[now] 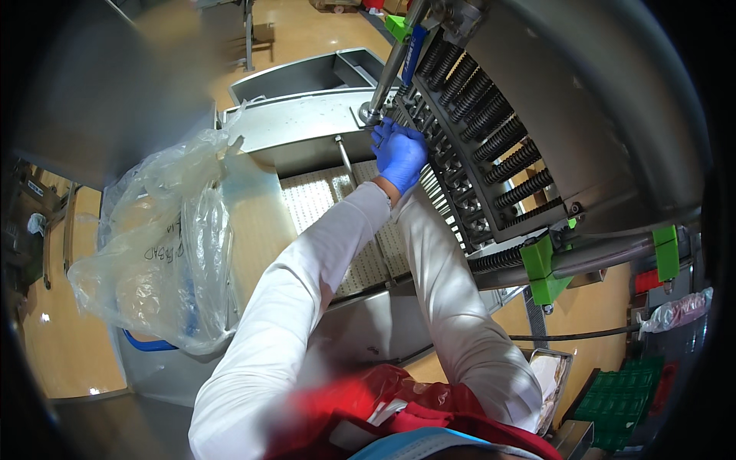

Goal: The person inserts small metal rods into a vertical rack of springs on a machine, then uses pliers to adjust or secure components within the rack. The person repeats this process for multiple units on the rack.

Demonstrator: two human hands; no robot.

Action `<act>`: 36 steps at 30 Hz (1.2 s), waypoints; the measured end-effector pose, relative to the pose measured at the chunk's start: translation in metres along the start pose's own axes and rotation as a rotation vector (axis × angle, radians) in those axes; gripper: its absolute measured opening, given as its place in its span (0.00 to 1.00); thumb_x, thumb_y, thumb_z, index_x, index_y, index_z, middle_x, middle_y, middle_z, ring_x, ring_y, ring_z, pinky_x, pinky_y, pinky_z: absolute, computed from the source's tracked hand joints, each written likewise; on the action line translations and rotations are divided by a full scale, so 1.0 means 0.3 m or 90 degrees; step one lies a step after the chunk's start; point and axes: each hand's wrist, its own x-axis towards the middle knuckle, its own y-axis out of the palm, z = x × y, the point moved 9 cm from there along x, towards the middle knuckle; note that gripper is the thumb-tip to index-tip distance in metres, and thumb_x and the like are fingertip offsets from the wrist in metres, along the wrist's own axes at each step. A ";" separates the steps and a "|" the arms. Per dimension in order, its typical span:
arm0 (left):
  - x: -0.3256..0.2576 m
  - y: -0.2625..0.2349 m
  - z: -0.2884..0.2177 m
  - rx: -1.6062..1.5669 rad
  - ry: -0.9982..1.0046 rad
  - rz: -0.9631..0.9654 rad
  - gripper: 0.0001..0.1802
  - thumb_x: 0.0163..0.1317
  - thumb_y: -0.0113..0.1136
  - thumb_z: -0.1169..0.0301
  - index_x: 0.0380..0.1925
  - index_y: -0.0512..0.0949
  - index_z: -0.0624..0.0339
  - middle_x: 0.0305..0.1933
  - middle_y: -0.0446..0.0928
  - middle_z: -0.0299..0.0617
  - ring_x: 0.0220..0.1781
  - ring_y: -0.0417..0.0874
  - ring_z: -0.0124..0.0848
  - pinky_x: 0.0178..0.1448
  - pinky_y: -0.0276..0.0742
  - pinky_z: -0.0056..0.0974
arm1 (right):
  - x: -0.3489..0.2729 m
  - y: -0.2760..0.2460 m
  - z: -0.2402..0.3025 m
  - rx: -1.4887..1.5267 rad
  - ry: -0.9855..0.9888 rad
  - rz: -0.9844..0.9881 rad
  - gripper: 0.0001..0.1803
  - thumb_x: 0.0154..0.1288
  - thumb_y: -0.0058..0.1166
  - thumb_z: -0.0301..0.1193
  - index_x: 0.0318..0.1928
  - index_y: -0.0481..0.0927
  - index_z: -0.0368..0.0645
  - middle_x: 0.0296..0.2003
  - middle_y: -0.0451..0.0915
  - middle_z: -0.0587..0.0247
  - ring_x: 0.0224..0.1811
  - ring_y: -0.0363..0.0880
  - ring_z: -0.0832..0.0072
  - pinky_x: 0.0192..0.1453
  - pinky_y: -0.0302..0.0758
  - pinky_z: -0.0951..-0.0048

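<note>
My left hand [400, 157], in a blue glove, reaches to the far end of a rack of metal pins and rods [441, 157]. Its fingers are bent in close to the foot of a steel post [371, 115]; what they hold is hidden. My right sleeve [448, 284] runs up alongside the rack and passes behind the left hand, which hides my right hand. Dark coil springs [491, 115] line the raised machine head just right of my hands. Under my left forearm lies a white perforated conveyor belt [318, 199], crossed by a thin metal rod [345, 161].
A clear plastic bag [169, 245] drapes over the machine's left side. Green clamps [543, 270] sit on a steel tube at the right. A grey metal bin [307, 77] stands beyond the machine. Green crates [617, 402] and a black cable [575, 336] are at lower right.
</note>
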 end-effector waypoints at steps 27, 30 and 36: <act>0.037 0.078 0.066 -0.412 -0.060 0.169 0.16 0.59 0.61 0.67 0.47 0.83 0.58 0.70 0.67 0.54 0.75 0.54 0.56 0.75 0.42 0.57 | -0.002 0.015 -0.016 0.008 -0.013 0.023 0.21 0.82 0.38 0.41 0.59 0.80 0.45 0.51 0.84 0.57 0.53 0.82 0.69 0.61 0.76 0.64; 0.058 0.078 0.098 -0.382 -0.044 0.179 0.15 0.59 0.63 0.64 0.43 0.86 0.57 0.78 0.61 0.56 0.83 0.44 0.61 0.83 0.28 0.58 | -0.004 0.038 -0.028 0.006 -0.011 0.032 0.22 0.82 0.38 0.42 0.59 0.81 0.45 0.51 0.84 0.57 0.53 0.82 0.69 0.62 0.76 0.64; 0.044 0.109 0.110 -0.469 -0.094 0.171 0.09 0.59 0.64 0.64 0.36 0.88 0.53 0.84 0.53 0.56 0.85 0.42 0.62 0.84 0.24 0.60 | -0.008 0.017 -0.029 0.004 -0.014 0.036 0.22 0.82 0.36 0.42 0.59 0.81 0.45 0.51 0.84 0.58 0.54 0.82 0.69 0.62 0.75 0.64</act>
